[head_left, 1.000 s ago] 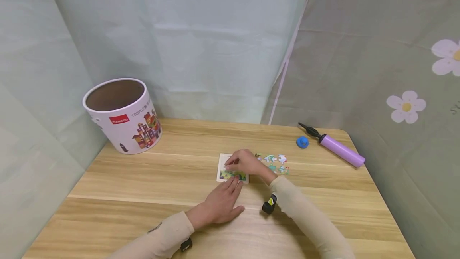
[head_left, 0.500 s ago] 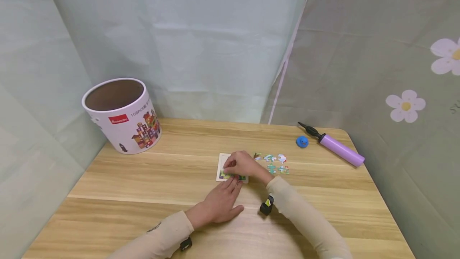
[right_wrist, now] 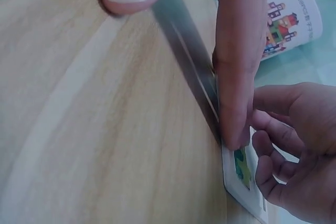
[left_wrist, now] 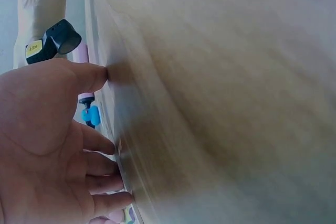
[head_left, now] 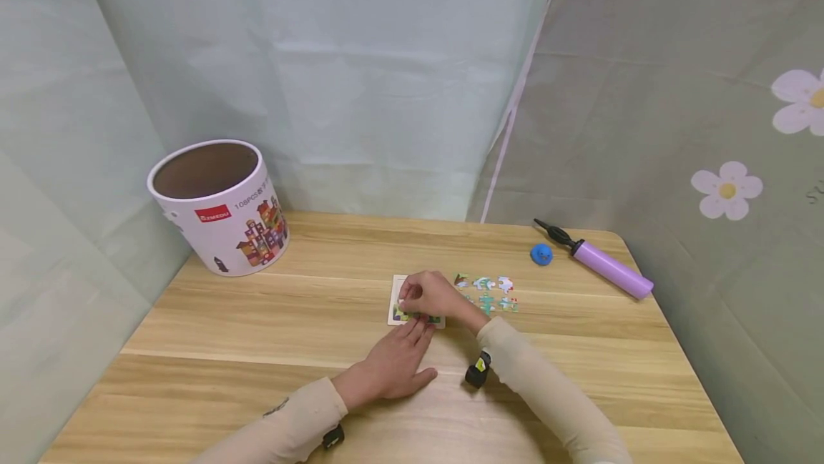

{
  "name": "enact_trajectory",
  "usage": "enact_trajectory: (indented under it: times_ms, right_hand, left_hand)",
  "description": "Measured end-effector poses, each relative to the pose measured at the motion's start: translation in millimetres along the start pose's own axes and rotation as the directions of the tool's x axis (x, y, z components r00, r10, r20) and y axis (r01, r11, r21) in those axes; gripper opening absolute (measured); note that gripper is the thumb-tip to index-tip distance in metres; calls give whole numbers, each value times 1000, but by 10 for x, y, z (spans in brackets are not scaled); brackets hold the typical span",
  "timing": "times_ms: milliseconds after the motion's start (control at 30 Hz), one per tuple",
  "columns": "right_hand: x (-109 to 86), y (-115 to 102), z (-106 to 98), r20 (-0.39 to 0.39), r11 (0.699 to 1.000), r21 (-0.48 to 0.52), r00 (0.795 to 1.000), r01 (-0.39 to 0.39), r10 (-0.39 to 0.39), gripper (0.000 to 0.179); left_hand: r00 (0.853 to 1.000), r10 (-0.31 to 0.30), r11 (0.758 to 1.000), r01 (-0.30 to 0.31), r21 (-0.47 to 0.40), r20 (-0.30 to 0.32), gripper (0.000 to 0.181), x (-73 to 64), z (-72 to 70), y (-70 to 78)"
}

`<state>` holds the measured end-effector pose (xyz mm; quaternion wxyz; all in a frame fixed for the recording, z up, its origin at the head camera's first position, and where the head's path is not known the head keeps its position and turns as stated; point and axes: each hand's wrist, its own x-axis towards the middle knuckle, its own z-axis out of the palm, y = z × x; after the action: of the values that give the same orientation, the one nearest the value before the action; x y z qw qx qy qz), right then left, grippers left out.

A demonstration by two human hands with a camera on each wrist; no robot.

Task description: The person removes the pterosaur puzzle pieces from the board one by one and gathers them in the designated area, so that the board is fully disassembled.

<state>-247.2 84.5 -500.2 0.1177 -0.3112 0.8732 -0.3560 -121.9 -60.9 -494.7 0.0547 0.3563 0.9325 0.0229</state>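
Note:
A small jigsaw puzzle tray (head_left: 391, 310) with a pale border lies flat mid-table, green pieces along its near side. My left hand (head_left: 400, 364) has its fingers stretched out, fingertips on the tray's near edge; the left wrist view shows this hand (left_wrist: 47, 145) with straight fingers. Above the tray, my right hand (head_left: 431, 294) pinches a puzzle piece at the tray's left side; the fingers mostly hide it. In the right wrist view, the left fingers (right_wrist: 236, 66) partly cover the curled right hand (right_wrist: 299, 135). Several loose puzzle pieces (head_left: 484, 283) lie right of the tray.
A white bucket (head_left: 225, 242) printed with toy blocks stands at the back left. Towards the back right lie a small blue toy (head_left: 541, 254) and a purple hand pump (head_left: 611, 269). Curtains hang behind the wooden table (head_left: 290, 335).
My right hand has shifted slightly left and towards me over the tray, uncovering a little more of the loose pieces. My left hand has stayed in place.

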Motion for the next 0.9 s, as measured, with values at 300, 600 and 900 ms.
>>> enact_trajectory:
  times_ms: [300, 600, 900]
  right_hand:
    - [-38, -6, -79, -49, 1000, 30, 999, 8, -6, 7]
    - [-176, 58, -340, -126, 1000, 20, 992, 10, -7, 5]
    - [-423, 212, -542, -148, 1000, 22, 989, -22, 25, 5]
  left_hand:
    - [1000, 8, 1000, -8, 3, -22, 74, 19, 2, -6]
    - [1000, -4, 1000, 4, -22, -29, 73, 18, 5, -14]
    - [1000, -12, 1000, 12, -22, -11, 74, 16, -14, 1]
